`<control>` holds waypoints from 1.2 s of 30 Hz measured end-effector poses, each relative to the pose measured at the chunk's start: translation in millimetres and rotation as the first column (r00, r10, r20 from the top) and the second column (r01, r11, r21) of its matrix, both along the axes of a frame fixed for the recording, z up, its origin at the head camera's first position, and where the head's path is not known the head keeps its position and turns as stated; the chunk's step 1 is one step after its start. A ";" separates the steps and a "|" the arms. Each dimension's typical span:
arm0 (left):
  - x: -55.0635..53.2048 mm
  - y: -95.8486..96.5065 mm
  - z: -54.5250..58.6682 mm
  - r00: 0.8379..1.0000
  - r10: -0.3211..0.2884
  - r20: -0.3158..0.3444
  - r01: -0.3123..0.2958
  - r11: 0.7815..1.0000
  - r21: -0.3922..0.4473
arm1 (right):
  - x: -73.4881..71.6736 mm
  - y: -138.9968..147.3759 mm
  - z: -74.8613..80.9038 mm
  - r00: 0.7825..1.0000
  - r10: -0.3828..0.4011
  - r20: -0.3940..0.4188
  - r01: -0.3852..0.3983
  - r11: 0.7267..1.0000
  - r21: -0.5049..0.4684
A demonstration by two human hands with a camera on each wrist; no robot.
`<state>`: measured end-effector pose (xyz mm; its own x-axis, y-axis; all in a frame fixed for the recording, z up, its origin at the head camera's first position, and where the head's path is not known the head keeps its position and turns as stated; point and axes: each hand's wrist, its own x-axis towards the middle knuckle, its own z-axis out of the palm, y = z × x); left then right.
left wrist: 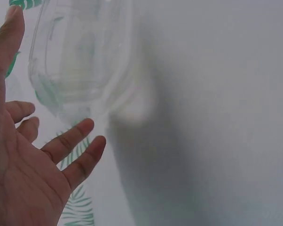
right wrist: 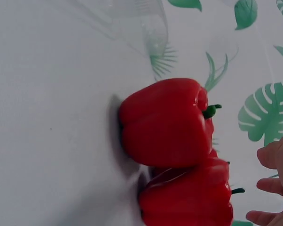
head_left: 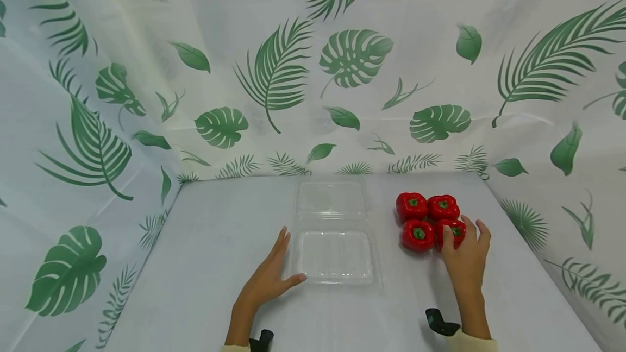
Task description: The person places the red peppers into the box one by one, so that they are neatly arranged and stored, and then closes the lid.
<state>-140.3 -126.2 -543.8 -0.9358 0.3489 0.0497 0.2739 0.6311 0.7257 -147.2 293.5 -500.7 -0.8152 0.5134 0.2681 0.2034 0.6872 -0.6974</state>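
Four red bell peppers with green stems stand in a two-by-two cluster on the right of the table. My right hand (head_left: 464,265) is over the front right bell pepper (head_left: 458,239), thumb and fingers spread to either side of it. The right wrist view shows its fingertips just above the stems, apart from the red bell peppers (right wrist: 165,125). Left of the cluster lies a clear plastic clamshell container (head_left: 335,257), unfolded, its lid half (head_left: 331,200) toward the back. My left hand (head_left: 266,284) has its fingers extended beside the container's left edge, thumb tip at the front left corner.
A white-covered table (head_left: 220,232) spreads under everything. Behind it and at both sides hang white sheets (head_left: 298,134) printed with green leaves. Black wrist straps (head_left: 442,324) show near the cream sleeves.
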 end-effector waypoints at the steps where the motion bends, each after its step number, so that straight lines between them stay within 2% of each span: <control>1: 0.7 1.9 -1.3 1.000 -0.003 -0.005 0.004 1.000 0.017 | 0.1 1.6 -1.8 1.000 0.000 0.006 0.000 1.000 -0.021; 6: 3.0 9.4 -9.0 1.000 -0.003 -0.005 0.003 0.998 0.063 | 1.3 6.2 -7.2 0.999 0.011 0.034 -0.007 0.995 -0.095; 12: 4.8 14.7 -15.3 1.000 0.003 0.009 -0.003 0.996 0.084 | 0.2 8.1 -15.7 0.998 0.015 0.054 -0.009 0.993 -0.115; 17: 7.1 17.7 -17.3 0.999 0.022 0.029 -0.025 0.994 0.107 | -1.2 9.6 -22.9 0.999 0.030 0.038 -0.027 0.996 -0.090; 22: 6.9 18.3 -18.6 0.999 0.033 0.021 -0.035 0.993 0.116 | -1.1 8.4 -27.7 0.999 0.029 0.025 -0.027 0.995 -0.092; 30: 6.9 18.4 -21.4 0.999 0.023 0.041 -0.029 0.985 0.171 | -0.2 9.1 -35.1 0.997 0.025 -0.066 -0.032 0.995 -0.099; 36: 7.5 19.1 -23.0 0.998 0.022 0.053 -0.032 0.979 0.200 | 2.3 9.8 -39.7 0.997 0.018 -0.080 -0.028 0.992 -0.126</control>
